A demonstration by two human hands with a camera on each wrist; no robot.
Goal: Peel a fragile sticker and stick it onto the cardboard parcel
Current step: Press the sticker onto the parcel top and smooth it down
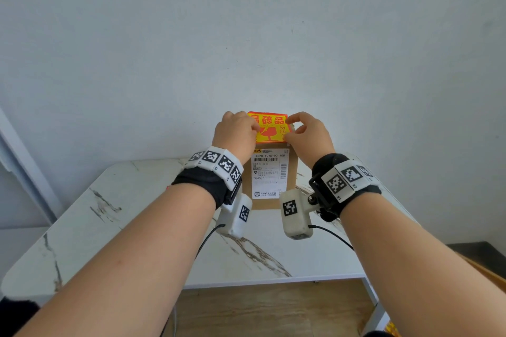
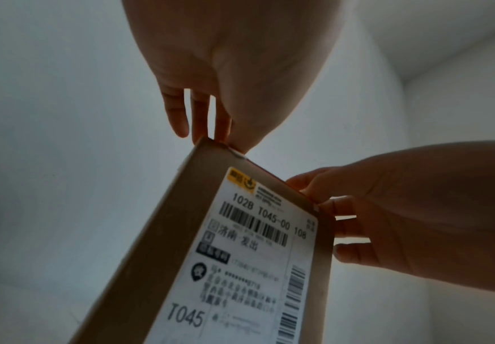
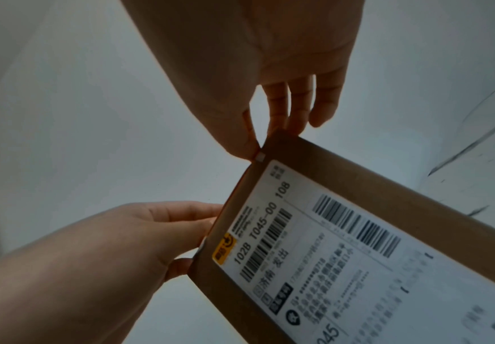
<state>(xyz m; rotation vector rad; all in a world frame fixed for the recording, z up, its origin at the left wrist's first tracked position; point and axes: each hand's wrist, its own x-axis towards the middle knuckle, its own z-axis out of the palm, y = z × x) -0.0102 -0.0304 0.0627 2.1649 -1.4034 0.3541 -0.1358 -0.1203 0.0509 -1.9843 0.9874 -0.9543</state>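
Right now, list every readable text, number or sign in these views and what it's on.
White shipping label on the brown cardboard parcel:
"102B T045-00 108"
"T045"
"济南 发出"
Barcodes and fine print: too blurred to read.

Red-and-yellow fragile sticker, held at the parcel's top by the left hand and right hand:
"易碎品"
Broken-glass sign beneath; small print unreadable.

Black-and-white square marker codes on the wristbands: no words.
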